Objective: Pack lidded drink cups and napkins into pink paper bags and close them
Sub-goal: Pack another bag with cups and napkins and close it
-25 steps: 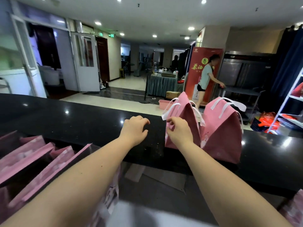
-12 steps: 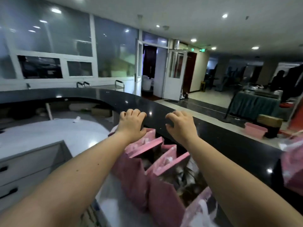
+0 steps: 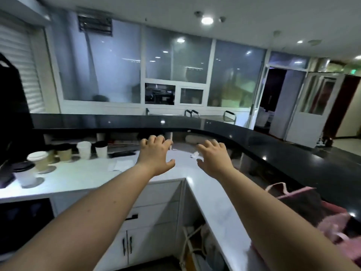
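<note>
A person's left hand (image 3: pixel 156 153) and right hand (image 3: pixel 213 157) reach forward above the corner of a white table (image 3: pixel 78 177), fingers spread wide and loose, holding nothing. A pink bag (image 3: pixel 332 223) stands open on the table beside the right forearm. Lidded cups (image 3: pixel 38 161) stand at the far left, with a napkin (image 3: pixel 122 165) lying flat nearer the hands. A green sign (image 3: pixel 358 71) by the doorway is too blurred to read.

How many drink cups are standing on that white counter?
5: a white-lidded cup and a black-lidded cup far left; a brown cup, white cup and black-lidded white cup behind. Others may hide in shadow.
</note>
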A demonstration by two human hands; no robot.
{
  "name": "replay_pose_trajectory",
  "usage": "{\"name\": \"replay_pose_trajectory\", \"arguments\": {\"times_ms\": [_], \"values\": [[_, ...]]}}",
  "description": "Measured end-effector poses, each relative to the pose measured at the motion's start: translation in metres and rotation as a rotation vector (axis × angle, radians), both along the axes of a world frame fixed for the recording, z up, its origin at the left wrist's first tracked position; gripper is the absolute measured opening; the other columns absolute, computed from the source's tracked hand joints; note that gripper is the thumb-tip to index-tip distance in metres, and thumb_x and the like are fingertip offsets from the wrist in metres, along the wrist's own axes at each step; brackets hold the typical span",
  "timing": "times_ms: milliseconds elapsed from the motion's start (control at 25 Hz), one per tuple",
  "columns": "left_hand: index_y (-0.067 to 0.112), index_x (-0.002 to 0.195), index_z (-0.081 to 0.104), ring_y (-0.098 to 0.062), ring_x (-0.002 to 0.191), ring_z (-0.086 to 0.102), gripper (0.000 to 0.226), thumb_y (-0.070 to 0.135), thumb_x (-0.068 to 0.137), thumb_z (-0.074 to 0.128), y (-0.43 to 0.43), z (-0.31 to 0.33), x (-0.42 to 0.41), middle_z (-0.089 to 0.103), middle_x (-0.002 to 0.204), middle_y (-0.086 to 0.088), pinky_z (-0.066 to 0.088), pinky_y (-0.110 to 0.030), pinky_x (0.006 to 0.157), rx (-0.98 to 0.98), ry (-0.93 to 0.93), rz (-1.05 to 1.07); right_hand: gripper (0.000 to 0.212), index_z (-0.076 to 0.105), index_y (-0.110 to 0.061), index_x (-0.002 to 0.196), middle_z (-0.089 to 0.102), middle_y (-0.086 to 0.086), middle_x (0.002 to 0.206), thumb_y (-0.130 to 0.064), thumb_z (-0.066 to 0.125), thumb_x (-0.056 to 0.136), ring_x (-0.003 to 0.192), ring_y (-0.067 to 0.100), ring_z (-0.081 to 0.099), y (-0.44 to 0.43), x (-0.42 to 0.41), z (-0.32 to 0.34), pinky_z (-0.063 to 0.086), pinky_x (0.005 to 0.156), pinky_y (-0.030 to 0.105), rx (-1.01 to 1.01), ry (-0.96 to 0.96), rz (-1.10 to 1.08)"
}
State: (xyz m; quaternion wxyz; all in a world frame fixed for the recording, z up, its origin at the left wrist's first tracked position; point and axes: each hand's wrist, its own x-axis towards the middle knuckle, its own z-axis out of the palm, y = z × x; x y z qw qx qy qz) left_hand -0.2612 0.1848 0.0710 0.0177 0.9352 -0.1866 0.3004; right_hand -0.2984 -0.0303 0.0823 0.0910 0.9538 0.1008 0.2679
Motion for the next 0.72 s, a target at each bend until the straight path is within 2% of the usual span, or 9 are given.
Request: {"name": "replay_pose_trajectory", "arguments": {"times_ms": [160,320,440,600,720], "values": [[0.029,0.131,0.046,-0.024,0.115,0.042,0.060,0.057,0.078,0.052,0.068,-0.042,0.044,0.049,0.126,0.001,0.031,-0.041,0.095,-0.028,0.085,0.093,0.044,0.049,-0.026,0.127,0.051,0.001,0.126,-0.038,0.057,0.085,0.116,0.027,0.043,0.068,0.067,-0.031,0.032,0.095,0.040,-0.029,0.096,0.102],[0.028,0.132,0.046,-0.024,0.116,0.043,0.059,0.055,0.080,0.051,0.088,-0.060,0.091,0.050,0.128,0.001,0.030,-0.041,0.096,-0.004,0.102,0.128,0.045,0.049,-0.026,0.127,0.050,0.001,0.127,-0.039,0.058,0.085,0.117,0.027,0.042,0.092,0.124,-0.045,0.032,0.096,0.041,-0.025,0.151,0.128],[0.027,0.131,0.046,-0.024,0.115,0.043,0.058,0.053,0.080,0.051,0.074,-0.057,0.124,0.049,0.126,0.001,0.031,-0.041,0.095,0.025,0.100,0.102,0.043,0.049,-0.026,0.126,0.050,0.001,0.126,-0.038,0.058,0.085,0.116,0.027,0.042,0.079,0.156,-0.052,0.032,0.095,0.039,0.007,0.173,0.114],[0.026,0.127,0.049,-0.022,0.112,0.044,0.053,0.052,0.081,0.052,0.035,-0.040,0.169,0.051,0.122,0.002,0.032,-0.038,0.092,0.042,0.001,-0.013,0.044,0.048,-0.027,0.128,0.051,-0.001,0.126,-0.039,0.058,0.086,0.115,0.025,0.043,0.041,0.180,-0.040,0.031,0.096,0.039,-0.002,0.144,0.121],[0.025,0.124,0.054,-0.022,0.111,0.046,0.052,0.050,0.079,0.056,-0.044,-0.019,0.209,0.055,0.119,0.002,0.031,-0.038,0.092,-0.007,-0.019,-0.187,0.045,0.049,-0.028,0.129,0.053,-0.001,0.126,-0.042,0.058,0.087,0.117,0.025,0.043,-0.029,0.189,-0.025,0.029,0.099,0.039,0.056,0.060,0.032]]}}
